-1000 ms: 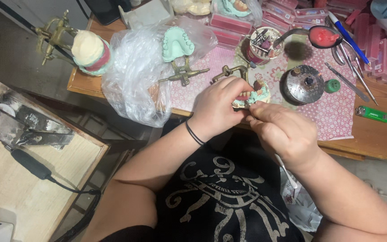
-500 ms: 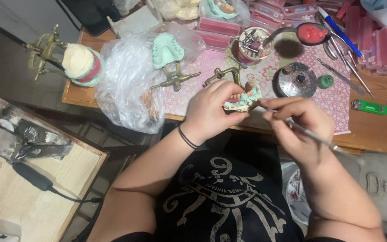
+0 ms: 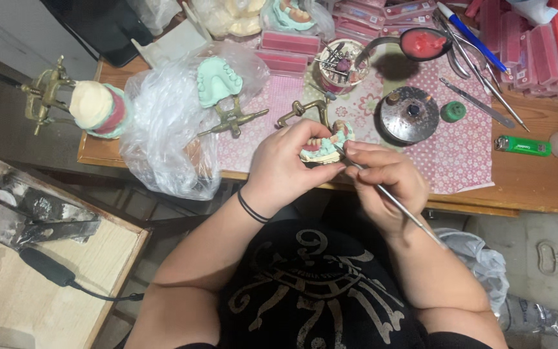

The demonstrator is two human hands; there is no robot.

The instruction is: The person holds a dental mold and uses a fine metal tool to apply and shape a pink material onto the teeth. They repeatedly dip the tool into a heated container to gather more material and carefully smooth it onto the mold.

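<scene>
While the left hand (image 3: 285,165) grips the dental model (image 3: 323,147), the right hand (image 3: 382,184) pinches a metal tool (image 3: 395,203) against it.

Mint-green dental cast (image 3: 323,150), pink floral cloth (image 3: 466,161), green lighter (image 3: 522,146).

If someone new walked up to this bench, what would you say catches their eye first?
Most likely the two hands at the table's front edge: the left hand cradles a pale green dental model with pink gums, while the right hand works a thin metal tool against it. Next, the crumpled clear plastic bag to the left, a mint-green cast resting on it.
</scene>
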